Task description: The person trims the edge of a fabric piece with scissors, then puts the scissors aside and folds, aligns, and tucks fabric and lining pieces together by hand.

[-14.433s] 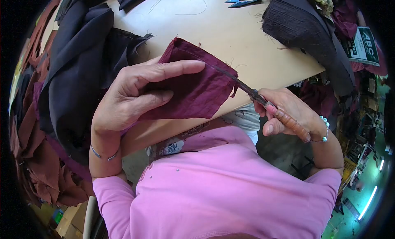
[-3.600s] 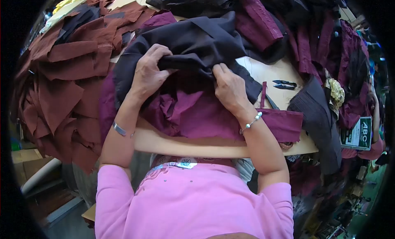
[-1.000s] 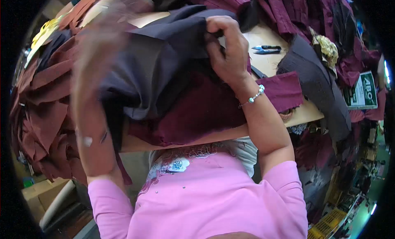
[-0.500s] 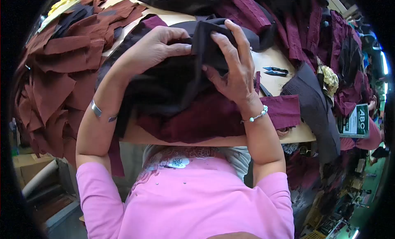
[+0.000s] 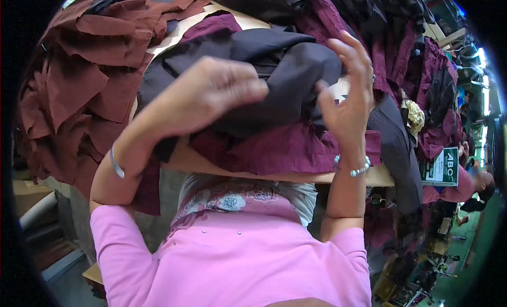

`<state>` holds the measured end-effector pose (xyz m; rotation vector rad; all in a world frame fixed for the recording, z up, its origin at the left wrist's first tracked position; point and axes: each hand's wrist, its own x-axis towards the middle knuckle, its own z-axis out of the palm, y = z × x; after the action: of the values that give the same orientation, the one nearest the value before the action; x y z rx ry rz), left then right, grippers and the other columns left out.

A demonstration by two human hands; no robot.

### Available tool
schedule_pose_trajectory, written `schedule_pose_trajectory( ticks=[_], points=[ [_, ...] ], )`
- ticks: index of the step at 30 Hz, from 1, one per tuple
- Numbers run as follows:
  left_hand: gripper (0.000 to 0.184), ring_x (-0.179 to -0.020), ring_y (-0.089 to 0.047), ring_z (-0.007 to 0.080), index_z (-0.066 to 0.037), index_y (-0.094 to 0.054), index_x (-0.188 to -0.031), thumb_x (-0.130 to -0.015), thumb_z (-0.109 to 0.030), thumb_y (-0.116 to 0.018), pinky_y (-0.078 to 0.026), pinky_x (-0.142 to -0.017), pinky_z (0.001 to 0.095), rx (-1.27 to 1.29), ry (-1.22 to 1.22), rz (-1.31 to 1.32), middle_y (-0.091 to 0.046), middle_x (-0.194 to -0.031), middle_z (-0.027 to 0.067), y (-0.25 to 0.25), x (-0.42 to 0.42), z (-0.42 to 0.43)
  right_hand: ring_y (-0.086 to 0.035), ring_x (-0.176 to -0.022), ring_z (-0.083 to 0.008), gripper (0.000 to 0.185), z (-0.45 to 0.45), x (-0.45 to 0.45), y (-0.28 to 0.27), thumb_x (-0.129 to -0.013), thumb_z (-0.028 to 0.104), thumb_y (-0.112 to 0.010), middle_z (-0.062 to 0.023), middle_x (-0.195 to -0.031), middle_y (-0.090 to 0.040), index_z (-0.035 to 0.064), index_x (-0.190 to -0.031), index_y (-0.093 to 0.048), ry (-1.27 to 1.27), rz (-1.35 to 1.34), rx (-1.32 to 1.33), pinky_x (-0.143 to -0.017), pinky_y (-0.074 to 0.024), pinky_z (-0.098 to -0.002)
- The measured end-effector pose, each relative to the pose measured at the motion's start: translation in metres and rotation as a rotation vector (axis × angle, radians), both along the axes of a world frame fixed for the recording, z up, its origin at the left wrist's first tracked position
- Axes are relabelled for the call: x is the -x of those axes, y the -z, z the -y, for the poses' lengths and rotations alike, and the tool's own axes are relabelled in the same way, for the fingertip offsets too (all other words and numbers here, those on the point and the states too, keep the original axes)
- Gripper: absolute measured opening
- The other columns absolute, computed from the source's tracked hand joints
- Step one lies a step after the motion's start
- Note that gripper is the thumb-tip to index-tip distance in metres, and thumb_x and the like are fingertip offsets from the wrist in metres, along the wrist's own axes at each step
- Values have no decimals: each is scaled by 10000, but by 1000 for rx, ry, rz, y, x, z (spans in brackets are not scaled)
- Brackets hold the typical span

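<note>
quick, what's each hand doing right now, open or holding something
Left hand: fingers curled over the dark cloth, blurred; can't tell if holding.
Right hand: open, fingers spread, nothing visible in its grip.

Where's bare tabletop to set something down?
Narrow strip between maroon cloth and near edge of the table; pale far-side sliver between brown scraps and black cloth. Crowded: left, centre, and right end, where a dark panel hangs over.

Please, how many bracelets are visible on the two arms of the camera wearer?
2: a silver cuff on the forearm behind the left hand, and a beaded bracelet at the wrist of the right hand. No other seems hidden there.
</note>
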<state>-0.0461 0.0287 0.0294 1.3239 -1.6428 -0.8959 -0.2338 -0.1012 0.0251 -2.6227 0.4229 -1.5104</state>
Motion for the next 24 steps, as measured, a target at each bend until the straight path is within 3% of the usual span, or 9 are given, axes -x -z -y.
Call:
schedule_pose_trajectory(
  ticks=[2, 4, 8, 10, 12, 13, 17, 21, 24],
  points=[
    [289, -547, -455, 132, -2, -525, -739, -885, -249, -497, -380, -532, 268, 43, 122, 161, -449, -589, 67, -5, 14, -16, -469, -1071, -263, 450, -23, 0, -12, -524, 9, -591, -89, -1033, -558, 90, -966, -554, -169, -389, 100, -953, -293, -405],
    [270, -566, -533, 250, -12, -547, -741, -881, -237, -498, -415, -545, 306, -17, 262, 168, -464, -597, 140, -9, 18, -22, -548, -871, -211, 241, -42, 8, 4, -582, 51, -582, -46, -808, -531, 88, -816, -537, -286, -695, 95, -959, -306, -416],
    [204, -810, -568, 305, -10, -547, -879, -840, -210, -523, -438, -694, 362, 196, 64, 576, -581, -858, 155, -1, 10, 0, -542, -689, -200, 167, -72, 15, 22, -624, 101, -593, -45, -684, -465, 80, -770, -515, -376, -667, -33, -922, -359, -422],
    [402, -1177, -358, 390, -94, -456, -1123, -770, -226, -596, -394, -869, 469, 357, -51, 997, -380, -1286, 158, 27, 5, 22, -525, -632, -173, 131, -83, 19, 16, -657, 114, -563, -37, -681, -462, 77, -772, -511, -443, -683, -33, -750, -415, -348],
    [691, -1202, -320, 422, -176, -346, -1286, -690, -308, -671, -374, -910, 496, 214, -183, 1187, -303, -1343, 182, 53, 1, 51, -509, -603, -163, 120, -97, 24, 9, -674, 126, -546, -32, -676, -460, 73, -777, -511, -546, -710, -76, -644, -409, -310],
    [744, -1162, -375, 410, -175, -330, -1298, -665, -335, -686, -392, -899, 469, 104, -193, 1116, -320, -1333, 186, 62, -3, 63, -487, -572, -152, 109, -103, 27, 11, -696, 132, -526, -18, -665, -454, 68, -781, -505, -589, -656, -77, -554, -357, -287],
    [775, -1005, -526, 369, -104, -390, -1263, -626, -411, -707, -434, -844, 375, -147, -95, 1034, -473, -1205, 203, 55, -5, 72, -531, -596, -223, 96, -107, 45, 1, -723, 95, -515, -54, -654, -504, 49, -804, -490, -550, -857, -280, -574, -400, -334],
    [600, -849, -573, 238, 32, -546, -1023, -689, -446, -685, -427, -769, 322, -156, 54, 510, -607, -869, 165, 50, -26, 64, -566, -744, -321, 172, -90, 53, 7, -741, 120, -544, -144, -767, -566, 43, -890, -505, -312, -1197, -583, -659, -435, -415],
    [404, -811, -511, 93, 30, -544, -1018, -822, -320, -596, -416, -735, 250, -295, 146, 212, -588, -862, 20, 54, -37, 67, -552, -793, -300, 254, -70, 44, 17, -726, 98, -593, -120, -819, -544, 27, -959, -518, -430, -868, -581, -665, -433, -386]
  ],
)
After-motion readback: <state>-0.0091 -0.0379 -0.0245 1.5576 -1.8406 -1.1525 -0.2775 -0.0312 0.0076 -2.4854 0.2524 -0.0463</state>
